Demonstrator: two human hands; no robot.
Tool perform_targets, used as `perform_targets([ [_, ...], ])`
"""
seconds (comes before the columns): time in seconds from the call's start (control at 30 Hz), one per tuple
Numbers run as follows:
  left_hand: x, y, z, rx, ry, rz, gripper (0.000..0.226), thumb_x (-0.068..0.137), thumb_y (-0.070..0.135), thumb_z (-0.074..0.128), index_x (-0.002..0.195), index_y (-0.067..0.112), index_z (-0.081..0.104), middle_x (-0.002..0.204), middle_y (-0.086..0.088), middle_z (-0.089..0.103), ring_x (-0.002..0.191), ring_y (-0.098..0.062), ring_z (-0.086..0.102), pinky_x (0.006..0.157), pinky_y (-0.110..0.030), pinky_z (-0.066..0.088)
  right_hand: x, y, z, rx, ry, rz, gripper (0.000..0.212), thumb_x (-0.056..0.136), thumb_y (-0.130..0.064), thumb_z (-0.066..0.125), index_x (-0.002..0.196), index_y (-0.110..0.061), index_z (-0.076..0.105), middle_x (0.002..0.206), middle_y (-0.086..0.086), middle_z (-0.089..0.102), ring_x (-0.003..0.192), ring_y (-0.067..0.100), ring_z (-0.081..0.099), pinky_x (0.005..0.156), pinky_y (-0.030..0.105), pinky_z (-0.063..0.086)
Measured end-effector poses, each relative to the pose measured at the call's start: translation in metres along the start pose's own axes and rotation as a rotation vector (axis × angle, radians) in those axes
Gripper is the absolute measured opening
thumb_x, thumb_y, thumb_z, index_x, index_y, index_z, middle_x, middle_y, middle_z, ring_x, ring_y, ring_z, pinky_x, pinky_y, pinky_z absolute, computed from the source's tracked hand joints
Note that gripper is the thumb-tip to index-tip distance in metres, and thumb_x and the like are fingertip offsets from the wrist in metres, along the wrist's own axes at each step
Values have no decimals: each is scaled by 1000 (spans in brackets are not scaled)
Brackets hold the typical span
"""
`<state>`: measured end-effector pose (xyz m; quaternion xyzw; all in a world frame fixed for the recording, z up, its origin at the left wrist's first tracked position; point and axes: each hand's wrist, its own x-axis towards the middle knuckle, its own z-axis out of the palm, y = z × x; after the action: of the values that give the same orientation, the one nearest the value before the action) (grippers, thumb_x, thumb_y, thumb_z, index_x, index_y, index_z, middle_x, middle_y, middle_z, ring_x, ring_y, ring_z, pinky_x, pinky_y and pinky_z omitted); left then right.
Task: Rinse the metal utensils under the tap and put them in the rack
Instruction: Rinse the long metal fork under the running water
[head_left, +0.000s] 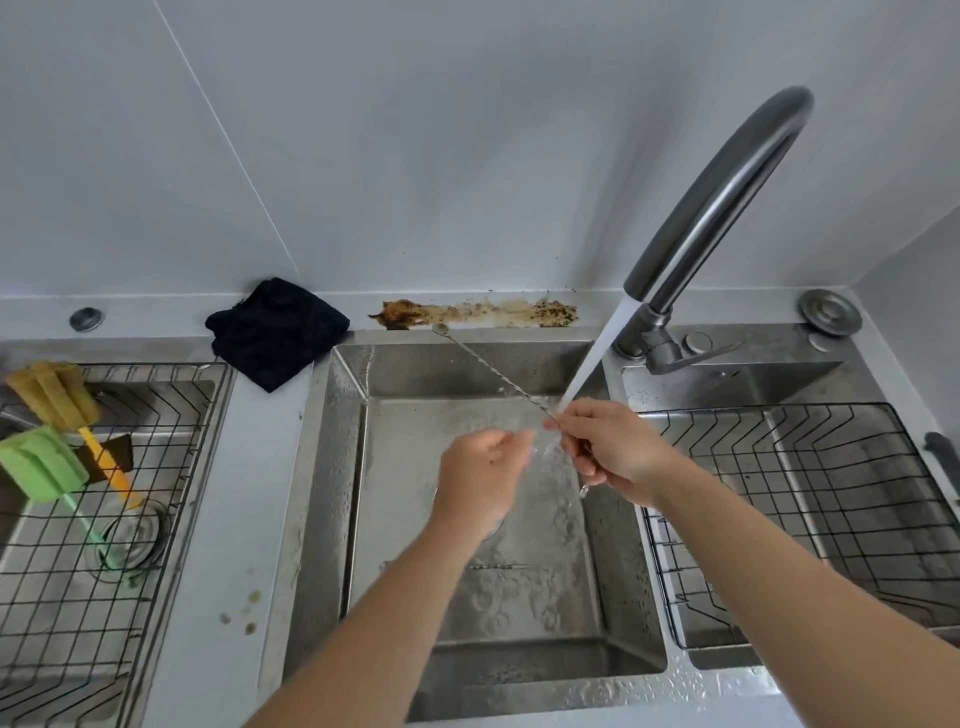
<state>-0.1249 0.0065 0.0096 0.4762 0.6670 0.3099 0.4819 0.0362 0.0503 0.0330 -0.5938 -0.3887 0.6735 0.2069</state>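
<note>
A long thin twisted metal bar spoon (488, 374) slants from its small bowl at the back rim of the middle sink (332, 467) down to my right hand (613, 452), which pinches its lower end. Water streams from the curved steel tap (727, 197) onto the spoon just beside my right fingers. My left hand (483, 473) hovers close to the left of the stream, fingers loosely apart, holding nothing. Another slim metal utensil (498, 566) lies on the wet sink floor. A black wire rack (810, 499) sits in the right basin, with nothing visible in it.
A second wire rack (78, 545) in the left basin holds a yellow brush (57, 395) and a green brush (41, 462). A dark cloth (275, 332) lies at the back counter. A brown stain (478, 313) runs along the back ledge. A round cap (830, 312) sits behind the tap.
</note>
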Motion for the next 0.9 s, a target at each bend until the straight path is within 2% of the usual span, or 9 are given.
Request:
perform_targets([
  [0.1, 6, 14, 27, -446, 9, -246, 18, 91, 23, 63, 95, 7, 72, 83, -4, 74, 76, -16, 68, 74, -28, 55, -6, 2, 0, 70, -12, 8, 20, 99, -4, 40, 99, 3, 58, 61, 10, 54, 44, 15, 40, 44, 27, 25],
  [0.2, 10, 22, 38, -690, -13, -291, 23, 84, 7, 69, 100, -9, 65, 65, -11, 62, 64, -24, 57, 67, -30, 54, -13, 3, -1, 88, 2, 1, 22, 98, 2, 39, 94, 3, 61, 70, 17, 60, 44, 15, 45, 42, 25, 30],
  [0.27, 11, 28, 40, -751, -16, -301, 27, 79, 1, 73, 104, -5, 63, 72, -12, 67, 65, -21, 60, 64, -26, 53, -18, 2, -5, 94, 3, -9, 22, 97, 2, 41, 88, 0, 61, 73, 18, 61, 44, 16, 47, 41, 24, 33],
  [0.33, 13, 31, 41, -785, -9, -309, 38, 77, -2, 76, 108, 13, 60, 92, -15, 72, 75, -18, 68, 68, -23, 54, -23, 1, -8, 91, -3, -13, 23, 98, 0, 43, 83, -2, 60, 71, 16, 62, 45, 16, 48, 41, 24, 36],
  [0.37, 14, 33, 42, -769, -11, -301, 38, 77, -2, 75, 106, 16, 59, 93, -14, 72, 75, -17, 69, 68, -23, 54, -25, 2, -11, 88, 1, -15, 23, 98, -1, 44, 82, -2, 60, 71, 16, 63, 46, 17, 49, 40, 24, 37],
  [0.47, 16, 41, 43, -680, 23, -267, 5, 84, 5, 71, 87, 9, 70, 68, -6, 69, 58, -14, 62, 65, -28, 53, -31, 4, -14, 71, 17, -25, 20, 98, -3, 46, 83, -2, 60, 70, 15, 64, 47, 18, 50, 41, 24, 38],
  [0.57, 17, 45, 45, -673, 37, -266, 12, 89, 8, 66, 77, 6, 70, 61, -5, 64, 52, -14, 60, 58, -27, 54, -36, 5, -13, 77, 41, -37, 19, 97, -2, 49, 80, -2, 59, 67, 14, 64, 46, 18, 51, 41, 25, 38],
  [0.7, 12, 48, 47, -657, -76, -220, 11, 80, -10, 68, 83, 1, 66, 60, -5, 61, 58, -22, 60, 65, -34, 54, -38, 5, -15, 70, 81, -52, 20, 94, 1, 48, 79, -1, 60, 66, 16, 63, 45, 19, 50, 40, 26, 37],
  [0.9, 20, 50, 39, -688, 45, -236, 8, 86, 0, 68, 78, 2, 71, 66, -10, 68, 61, -20, 64, 64, -31, 56, -50, 8, -13, 41, 69, -61, 12, 95, -3, 52, 90, 5, 59, 66, 13, 65, 42, 16, 50, 38, 23, 38],
])
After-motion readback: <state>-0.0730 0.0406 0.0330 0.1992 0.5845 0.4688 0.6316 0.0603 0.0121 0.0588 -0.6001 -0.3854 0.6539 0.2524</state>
